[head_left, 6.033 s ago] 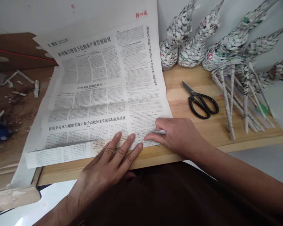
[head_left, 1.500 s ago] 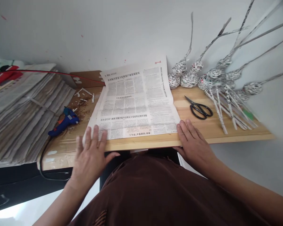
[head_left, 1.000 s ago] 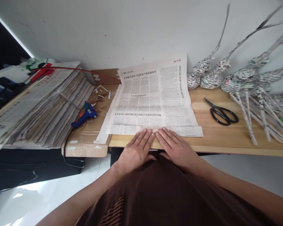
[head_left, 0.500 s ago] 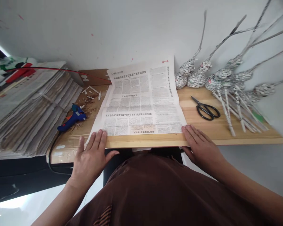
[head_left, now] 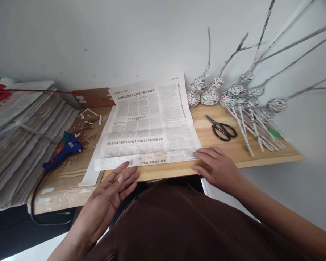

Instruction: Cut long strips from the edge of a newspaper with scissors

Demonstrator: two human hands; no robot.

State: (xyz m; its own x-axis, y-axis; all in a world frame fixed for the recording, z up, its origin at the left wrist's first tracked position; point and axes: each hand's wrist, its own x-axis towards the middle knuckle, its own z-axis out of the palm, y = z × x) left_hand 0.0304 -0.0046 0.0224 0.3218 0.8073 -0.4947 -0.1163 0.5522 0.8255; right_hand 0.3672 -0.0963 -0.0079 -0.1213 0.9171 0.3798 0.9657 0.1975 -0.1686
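Near edge of the newspaper (head_left: 149, 119)

From afar, I'm watching it lying on the wooden board (head_left: 163, 171). Left hand (head_left: 111, 190) is hanging open at that edge, contact unclear; right hand (head_left: 221, 166), fingers loosely apart, is touching the near right corner.

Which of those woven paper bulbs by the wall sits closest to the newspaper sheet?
The leftmost woven bulb, just right of the newspaper sheet; the other bulbs all sit farther right.

Your light is soft and muted; the right edge of the long pale wooden bench (head_left: 233, 148) seems smeared.
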